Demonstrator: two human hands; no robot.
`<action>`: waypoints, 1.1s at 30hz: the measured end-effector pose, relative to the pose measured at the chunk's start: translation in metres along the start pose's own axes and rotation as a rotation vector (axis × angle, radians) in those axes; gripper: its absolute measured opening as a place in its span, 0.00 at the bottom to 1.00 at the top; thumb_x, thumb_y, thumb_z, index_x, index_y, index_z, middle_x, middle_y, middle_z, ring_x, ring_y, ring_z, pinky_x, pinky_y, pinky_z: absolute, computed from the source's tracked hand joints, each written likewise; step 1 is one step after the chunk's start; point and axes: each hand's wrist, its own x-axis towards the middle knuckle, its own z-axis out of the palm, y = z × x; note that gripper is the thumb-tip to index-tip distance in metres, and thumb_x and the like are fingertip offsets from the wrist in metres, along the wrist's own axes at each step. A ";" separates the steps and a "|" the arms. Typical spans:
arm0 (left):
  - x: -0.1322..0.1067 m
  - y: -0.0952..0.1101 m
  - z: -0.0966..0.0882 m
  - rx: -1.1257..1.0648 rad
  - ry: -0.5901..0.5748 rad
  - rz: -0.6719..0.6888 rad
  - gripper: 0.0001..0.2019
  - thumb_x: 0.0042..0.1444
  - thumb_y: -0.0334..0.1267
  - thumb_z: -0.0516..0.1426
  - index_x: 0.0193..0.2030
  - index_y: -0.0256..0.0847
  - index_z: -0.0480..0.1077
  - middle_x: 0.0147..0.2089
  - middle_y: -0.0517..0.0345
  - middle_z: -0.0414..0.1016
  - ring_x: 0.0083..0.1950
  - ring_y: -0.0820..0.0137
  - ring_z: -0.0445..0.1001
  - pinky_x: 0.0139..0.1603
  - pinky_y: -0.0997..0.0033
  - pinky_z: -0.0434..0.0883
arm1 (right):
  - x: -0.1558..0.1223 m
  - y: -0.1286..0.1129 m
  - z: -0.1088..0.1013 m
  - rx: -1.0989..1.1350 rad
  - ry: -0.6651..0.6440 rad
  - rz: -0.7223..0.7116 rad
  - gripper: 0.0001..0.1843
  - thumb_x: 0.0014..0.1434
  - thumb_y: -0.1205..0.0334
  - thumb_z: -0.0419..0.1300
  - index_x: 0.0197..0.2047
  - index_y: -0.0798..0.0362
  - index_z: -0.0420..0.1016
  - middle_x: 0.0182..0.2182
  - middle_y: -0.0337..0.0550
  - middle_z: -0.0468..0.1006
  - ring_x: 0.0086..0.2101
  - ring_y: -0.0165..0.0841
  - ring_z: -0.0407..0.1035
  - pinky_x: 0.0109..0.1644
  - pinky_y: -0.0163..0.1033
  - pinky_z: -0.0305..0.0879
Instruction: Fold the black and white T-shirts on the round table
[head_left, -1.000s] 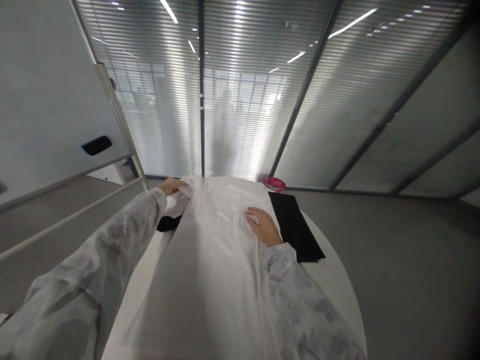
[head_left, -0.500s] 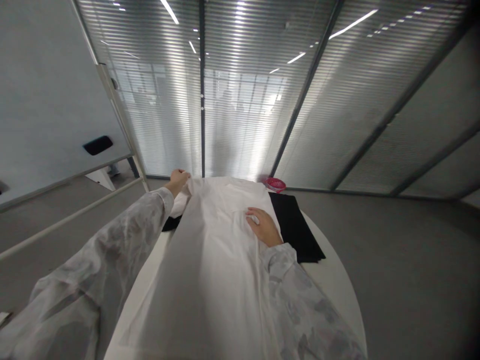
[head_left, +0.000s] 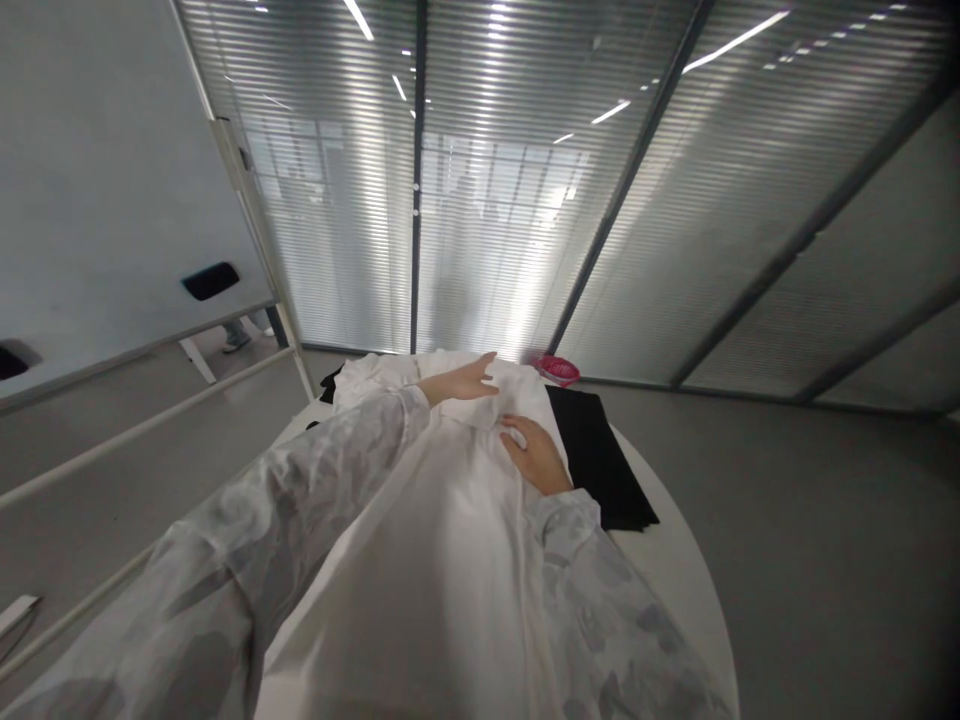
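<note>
A white garment [head_left: 442, 560] lies stretched out lengthwise along a white round table [head_left: 675, 590]. My left hand [head_left: 466, 381] reaches across its far end, fingers stretched out over the cloth near the collar area. Flat on the cloth just nearer to me rests my right hand [head_left: 536, 455], pressing the garment down, fingers together and extended. Both arms wear pale patterned sleeves. A bunched part of the white cloth [head_left: 367, 375] sits at the far left.
A black cloth [head_left: 600, 460] lies on the table to the right of the garment. A small red basket [head_left: 556, 369] stands at the table's far edge. A whiteboard on a stand [head_left: 112, 200] is on the left; glass walls with blinds are behind.
My left hand has let go of the garment's far left corner and swung right, over the garment's far middle. The right hand has stayed pressed on the cloth.
</note>
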 end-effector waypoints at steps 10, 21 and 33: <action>-0.092 0.032 -0.028 0.782 -0.180 -0.281 0.36 0.57 0.58 0.69 0.66 0.40 0.71 0.66 0.40 0.75 0.63 0.45 0.79 0.62 0.48 0.77 | -0.001 0.004 0.005 -0.019 0.015 0.028 0.20 0.70 0.54 0.59 0.62 0.48 0.78 0.62 0.51 0.81 0.62 0.46 0.75 0.73 0.56 0.67; -0.171 0.061 -0.009 1.075 -0.220 -0.353 0.21 0.67 0.48 0.60 0.60 0.36 0.74 0.59 0.35 0.78 0.58 0.46 0.81 0.52 0.51 0.78 | 0.065 -0.001 0.001 -0.154 -0.100 0.506 0.38 0.64 0.46 0.68 0.71 0.55 0.67 0.59 0.59 0.82 0.57 0.48 0.78 0.64 0.48 0.71; -0.211 0.090 -0.004 1.046 -0.439 -0.416 0.15 0.59 0.44 0.65 0.40 0.32 0.85 0.40 0.30 0.85 0.46 0.42 0.85 0.48 0.49 0.76 | 0.099 -0.006 0.017 -0.309 -0.100 0.482 0.25 0.63 0.65 0.59 0.64 0.48 0.75 0.46 0.49 0.87 0.50 0.46 0.80 0.58 0.49 0.70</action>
